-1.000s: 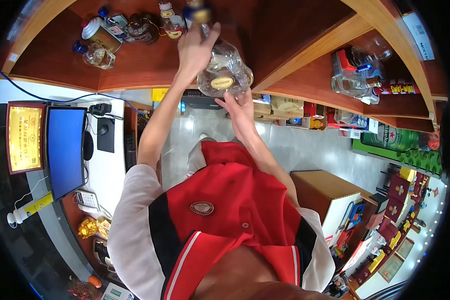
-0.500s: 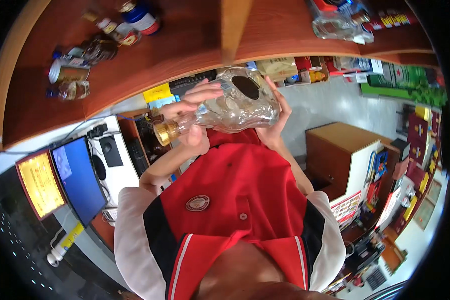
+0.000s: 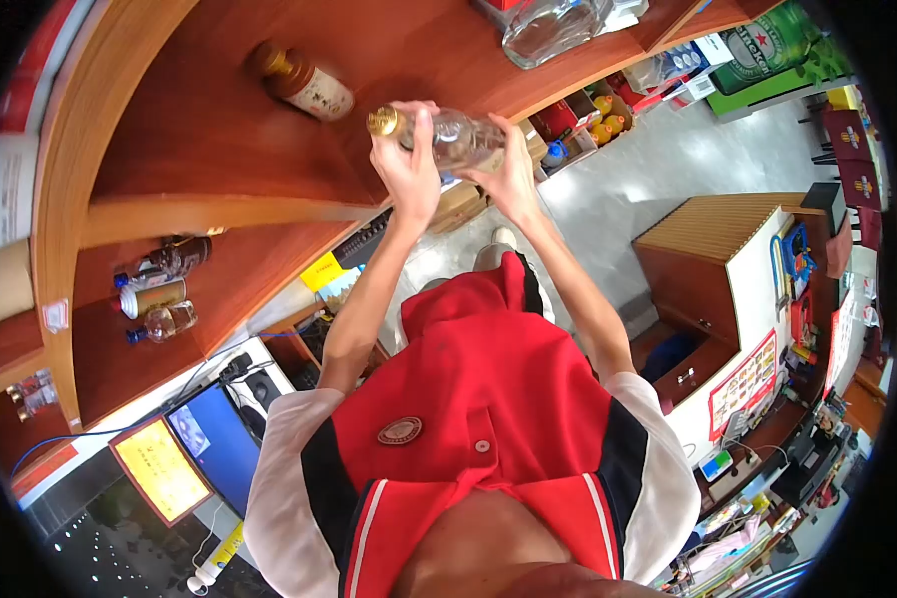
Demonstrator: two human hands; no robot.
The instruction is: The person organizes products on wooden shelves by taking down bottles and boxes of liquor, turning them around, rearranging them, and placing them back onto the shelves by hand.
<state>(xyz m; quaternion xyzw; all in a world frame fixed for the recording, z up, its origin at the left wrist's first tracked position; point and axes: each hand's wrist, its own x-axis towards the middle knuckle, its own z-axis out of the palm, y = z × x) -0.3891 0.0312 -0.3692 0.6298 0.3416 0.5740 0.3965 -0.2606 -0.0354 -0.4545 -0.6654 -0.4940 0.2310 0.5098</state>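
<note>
A clear glass bottle [image 3: 456, 140] with a gold cap [image 3: 382, 121] is held on its side in front of the wooden shelf. My left hand [image 3: 409, 174] is closed around its neck end, just behind the cap. At the other end, my right hand [image 3: 508, 169] grips the base of the bottle. Fingers and glare hide part of the glass. On the shelf [image 3: 199, 149], close to the cap, a brown bottle [image 3: 309, 90] with a pale patterned label lies or leans; the wide lens makes its tilt unclear.
Another clear glass bottle [image 3: 548, 32] stands on the shelf at upper right. Several small bottles [image 3: 167, 319] sit in the compartment at left, past a wooden divider [image 3: 219, 221]. Below are a monitor [image 3: 214, 439] and a box with orange-yellow items [image 3: 608, 125]. A wooden cabinet [image 3: 698, 269] stands at right.
The bottle has moved away from my chest, up toward the shelf, with both arms stretched further. My view has swung, bringing the brown bottle nearer.
</note>
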